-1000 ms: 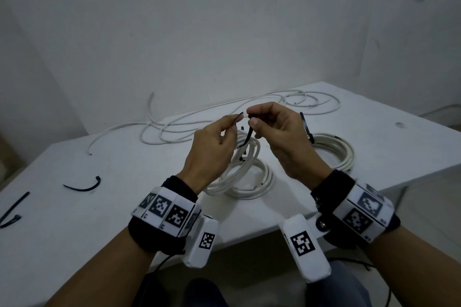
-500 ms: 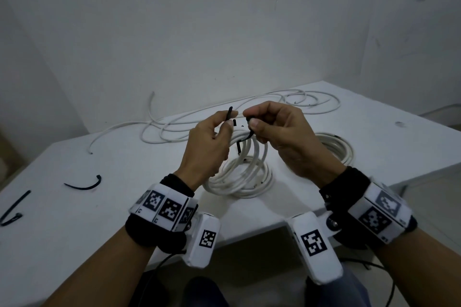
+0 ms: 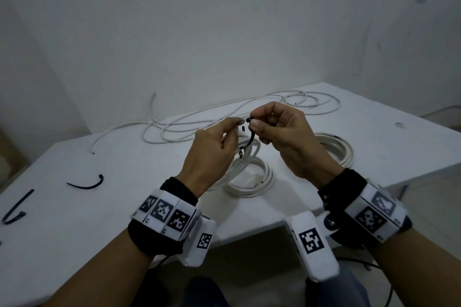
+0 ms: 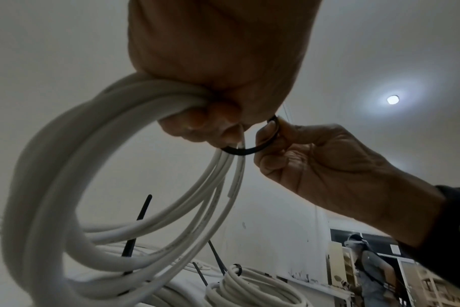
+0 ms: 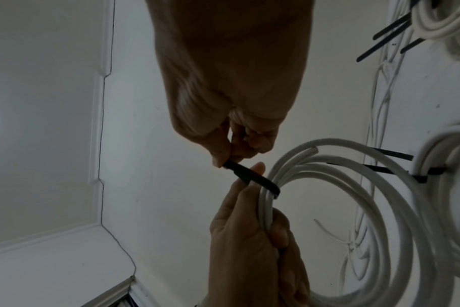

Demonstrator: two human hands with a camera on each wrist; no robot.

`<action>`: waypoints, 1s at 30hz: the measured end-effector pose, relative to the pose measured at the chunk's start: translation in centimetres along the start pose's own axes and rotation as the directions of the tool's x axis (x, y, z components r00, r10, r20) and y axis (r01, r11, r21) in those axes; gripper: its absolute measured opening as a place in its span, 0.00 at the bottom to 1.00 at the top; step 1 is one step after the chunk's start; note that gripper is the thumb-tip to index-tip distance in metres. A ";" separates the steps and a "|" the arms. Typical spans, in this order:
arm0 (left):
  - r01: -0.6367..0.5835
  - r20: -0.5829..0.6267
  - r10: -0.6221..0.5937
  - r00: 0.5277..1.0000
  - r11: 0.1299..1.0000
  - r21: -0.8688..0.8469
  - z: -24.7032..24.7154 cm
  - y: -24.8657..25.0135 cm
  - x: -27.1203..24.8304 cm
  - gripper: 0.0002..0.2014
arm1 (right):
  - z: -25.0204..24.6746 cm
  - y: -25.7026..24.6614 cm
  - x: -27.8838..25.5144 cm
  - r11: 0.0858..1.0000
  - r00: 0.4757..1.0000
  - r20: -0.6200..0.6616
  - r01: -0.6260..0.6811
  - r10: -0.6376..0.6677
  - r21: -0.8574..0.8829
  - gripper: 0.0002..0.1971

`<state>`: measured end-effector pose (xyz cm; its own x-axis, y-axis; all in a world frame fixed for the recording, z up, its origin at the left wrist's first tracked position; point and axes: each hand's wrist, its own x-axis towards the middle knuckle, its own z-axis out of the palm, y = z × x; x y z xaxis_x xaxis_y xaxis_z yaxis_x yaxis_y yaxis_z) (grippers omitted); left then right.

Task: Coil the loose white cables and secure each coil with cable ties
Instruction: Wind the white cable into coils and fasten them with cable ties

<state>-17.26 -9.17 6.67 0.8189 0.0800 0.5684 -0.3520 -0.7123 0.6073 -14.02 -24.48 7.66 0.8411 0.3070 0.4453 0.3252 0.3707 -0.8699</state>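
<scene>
At the centre of the head view, above the table (image 3: pixel 74 244), the person holds a white coil (image 3: pixel 252 169) up by its top edge, and its lower loops hang down to the tabletop. The left hand (image 3: pixel 212 147) has its fingers curled round the bundled strands, thumb and forefinger reaching toward the right. The right hand (image 3: pixel 282 132) pinches one end of a black tie (image 3: pixel 250 137), which the wrist views show looped round the bundle just beside the left fingers.

To my eye the step in hand is threading the tie's tail into its head. I can't tell whether the tail has entered yet; the joint is hidden between the fingertips. To do it well, the left hand should keep every strand gathered tight so none slips out of the loop, and the tail should go in straight, ribbed side the proper way, then be drawn snug without crushing the cable.

At right of centre lies a tied coil (image 3: pixel 334 149), and loose cable (image 3: pixel 224 117) sprawls across the upper middle by the wall, not yet coiled. Two spare ties (image 3: pixel 87 183) lie at lower left. So there is more to do after this one.
</scene>
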 end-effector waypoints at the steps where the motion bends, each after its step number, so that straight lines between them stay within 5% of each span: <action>1: -0.011 0.003 0.011 1.000 1.000 0.016 0.0 0.1 -0.1 0.13 | 0.0 0.1 0.0 1.000 1.000 0.002 -0.003 0.003 -0.005 0.08; 30: -0.050 0.106 0.035 0.994 0.988 0.146 0.8 0.6 -0.6 0.12 | -1.3 1.0 -0.5 0.999 1.000 0.000 0.012 -0.012 -0.040 0.09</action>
<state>-17.53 -10.19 6.23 0.8498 -0.0193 0.5268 -0.3226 -0.8093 0.4908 -13.55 -25.43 6.25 0.8371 0.3023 0.4559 0.3524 0.3394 -0.8722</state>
